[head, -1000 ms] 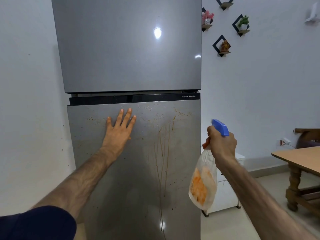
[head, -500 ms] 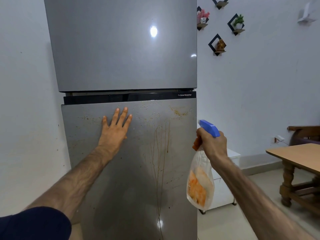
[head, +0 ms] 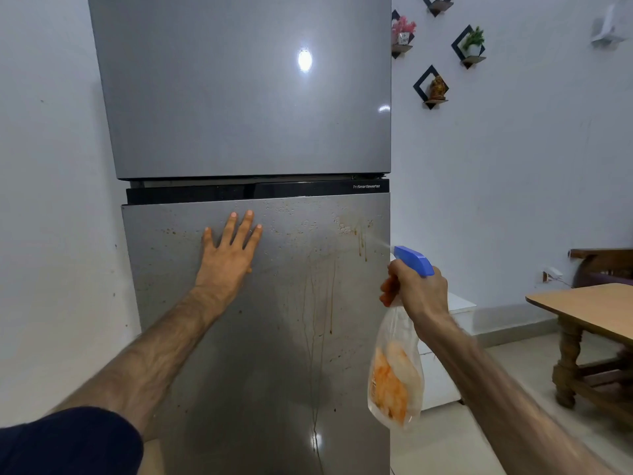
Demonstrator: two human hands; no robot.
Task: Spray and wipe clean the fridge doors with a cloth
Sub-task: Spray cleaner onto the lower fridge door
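Spraying step, lower fridge door (head: pixel 239 337). My right hand (head: pixel 419 291) is wrapped round the neck of the spray bottle (head: pixel 394 371), fingers curled on the orange trigger, blue nozzle head (head: pixel 414 260) aimed up-left at the door's top right corner. A faint mist shows just off the nozzle tip, and fresh droplets bead along the door's top strip. My left hand (head: pixel 229 255) lies flat on the door, fingers straight and spread, palm pressing, left of centre just under the black trim band (head: pixel 257 192).

Door state: brown drip streaks (head: pixel 329 296) run down from the top right and through the middle, with specks scattered to the left. Upper door (head: pixel 239 90) looks clean, glossy, no drops on it.

No cloth in view; can't tell where it is.

To do this well, I judge: keep the nozzle near but off the metal, work across the streaks top down so runoff carries through the dirt, cover the middle streaks next. Keep the flat hand out of the spray path; it steadies the door. Don't over-wet, since runs could reach the floor. Bottle looks mostly empty apart from the orange content low down, so tilt carefully or the tube may draw air.
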